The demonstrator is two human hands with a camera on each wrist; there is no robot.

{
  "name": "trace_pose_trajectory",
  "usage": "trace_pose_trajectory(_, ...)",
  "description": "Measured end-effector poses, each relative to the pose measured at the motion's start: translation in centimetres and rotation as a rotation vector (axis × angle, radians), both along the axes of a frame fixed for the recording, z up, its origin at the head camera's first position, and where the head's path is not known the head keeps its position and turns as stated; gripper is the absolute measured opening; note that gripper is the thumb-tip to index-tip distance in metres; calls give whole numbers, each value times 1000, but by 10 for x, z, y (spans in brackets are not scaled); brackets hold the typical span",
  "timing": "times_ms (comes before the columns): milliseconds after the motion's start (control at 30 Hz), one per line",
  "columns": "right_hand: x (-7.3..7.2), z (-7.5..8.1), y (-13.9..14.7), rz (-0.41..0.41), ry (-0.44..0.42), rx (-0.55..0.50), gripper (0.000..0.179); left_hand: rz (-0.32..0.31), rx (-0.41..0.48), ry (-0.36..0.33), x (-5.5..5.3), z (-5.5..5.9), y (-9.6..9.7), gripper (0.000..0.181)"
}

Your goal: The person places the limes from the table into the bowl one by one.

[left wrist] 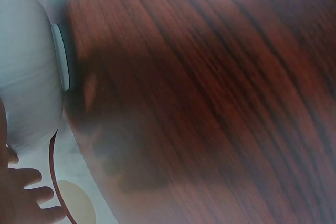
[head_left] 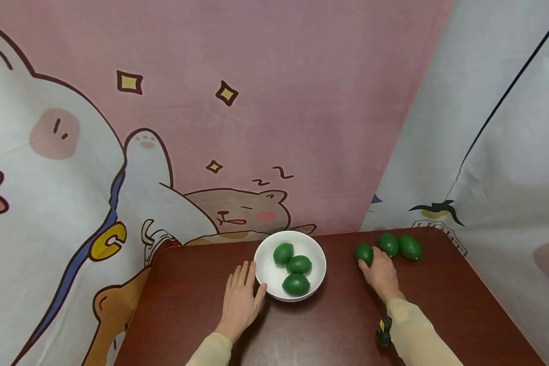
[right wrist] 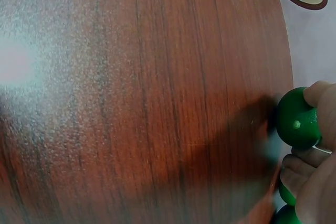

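A white bowl (head_left: 318, 264) stands on the table with three green limes (head_left: 296, 284) in it. My left hand (head_left: 240, 301) lies at its left side, fingers extended, the fingertips and thumb right at the rim. In the left wrist view the bowl's outer wall (left wrist: 29, 77) hides part of that hand (left wrist: 23, 195). Over to the right, my right hand (head_left: 382, 273) holds a lime (head_left: 363, 253) between thumb and fingers at the back of the table. The right wrist view shows this lime (right wrist: 296, 120) gripped from the side.
Two more limes (head_left: 409, 247) sit side by side just right of my right hand, near the table's back edge. Behind the brown wooden table (head_left: 302, 330) hangs a cloth (head_left: 329, 101) printed with cartoon animals.
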State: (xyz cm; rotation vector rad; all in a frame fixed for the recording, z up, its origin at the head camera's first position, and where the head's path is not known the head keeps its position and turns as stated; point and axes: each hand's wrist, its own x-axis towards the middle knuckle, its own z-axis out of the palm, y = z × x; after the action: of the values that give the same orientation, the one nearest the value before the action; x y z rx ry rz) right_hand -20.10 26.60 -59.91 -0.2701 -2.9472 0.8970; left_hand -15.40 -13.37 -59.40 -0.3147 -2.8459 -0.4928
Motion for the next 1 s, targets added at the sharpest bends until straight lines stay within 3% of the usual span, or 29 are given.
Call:
trace_pose_trajectory(433, 9, 1, 3, -30, -36, -67, 69, -3, -13, 13, 0, -2, 0, 69)
trace_pose_trajectory(1000, 21, 10, -3, -58, 39, -124, 68, 0, -41, 26, -1, -2, 0, 70)
